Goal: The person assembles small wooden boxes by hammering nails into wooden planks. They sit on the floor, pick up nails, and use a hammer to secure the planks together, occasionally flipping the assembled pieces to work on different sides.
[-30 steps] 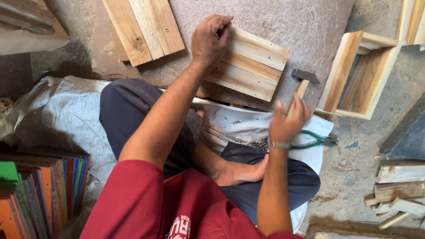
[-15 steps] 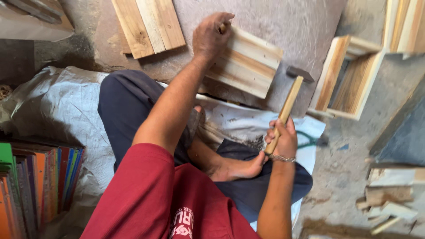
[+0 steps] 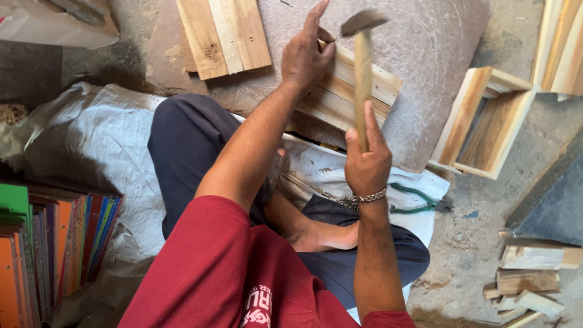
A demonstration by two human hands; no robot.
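A wooden-handled hammer with a dark metal head (image 3: 363,73) is held upright in the right hand (image 3: 367,163), whose grip is closed around the lower end of the handle; the long axis of the handle runs nearly straight away from the body, with the head (image 3: 363,22) raised at the far end. The pale slatted wooden panel (image 3: 358,94) is laid flat on a grey fibrous mat (image 3: 437,54), ahead of the right hand and beneath the hammer, its long axis slanting from upper left to lower right. The left hand (image 3: 305,53) is rested on the upper left edge of the panel, thumb and fingers pinched together as if on something small, which cannot be made out; the index finger is pointed up. The hammer head is seen just right of the left hand's fingertips, so the left hand is the nearer to the panel's edge. An open wooden box frame (image 3: 480,121) is stood to the right, loose planks (image 3: 221,33) lie at the top, and green-handled pliers (image 3: 416,200) are seen near the right wrist.
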